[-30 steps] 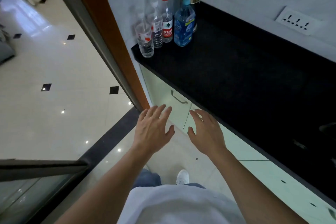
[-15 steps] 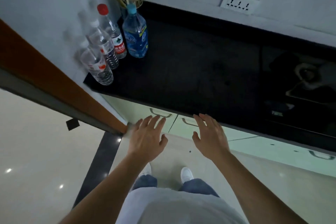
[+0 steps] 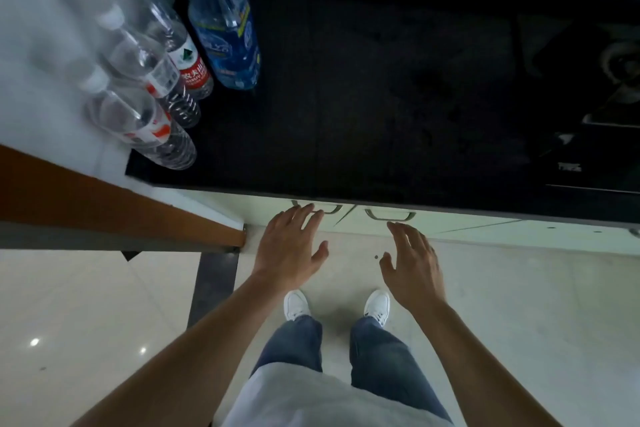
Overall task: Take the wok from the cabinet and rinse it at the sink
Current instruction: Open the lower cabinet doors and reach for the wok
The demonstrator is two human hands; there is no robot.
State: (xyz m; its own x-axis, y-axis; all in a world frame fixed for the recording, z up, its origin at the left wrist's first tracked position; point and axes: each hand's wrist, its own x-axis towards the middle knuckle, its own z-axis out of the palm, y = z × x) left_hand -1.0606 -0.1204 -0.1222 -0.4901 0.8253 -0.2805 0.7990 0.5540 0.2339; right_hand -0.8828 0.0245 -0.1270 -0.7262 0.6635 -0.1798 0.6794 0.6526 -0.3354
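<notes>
Two pale green cabinet doors sit under the black countertop (image 3: 381, 97), both closed. The left door (image 3: 263, 211) has a metal handle (image 3: 332, 209); the right door (image 3: 450, 220) has a handle (image 3: 391, 216) too. My left hand (image 3: 291, 246) is spread open, its fingertips at the left handle. My right hand (image 3: 412, 263) is open with relaxed fingers, just below the right handle and apart from it. No wok or sink is in view.
Several plastic water bottles (image 3: 221, 31) stand at the counter's left end against the wall. A dark stove (image 3: 595, 114) lies at the right. A brown door frame (image 3: 114, 208) runs along the left. My white shoes (image 3: 296, 303) stand on the tiled floor.
The view has swung down and closer to the cabinet front. Both hands have moved forward and spread apart, each now near a cabinet handle.
</notes>
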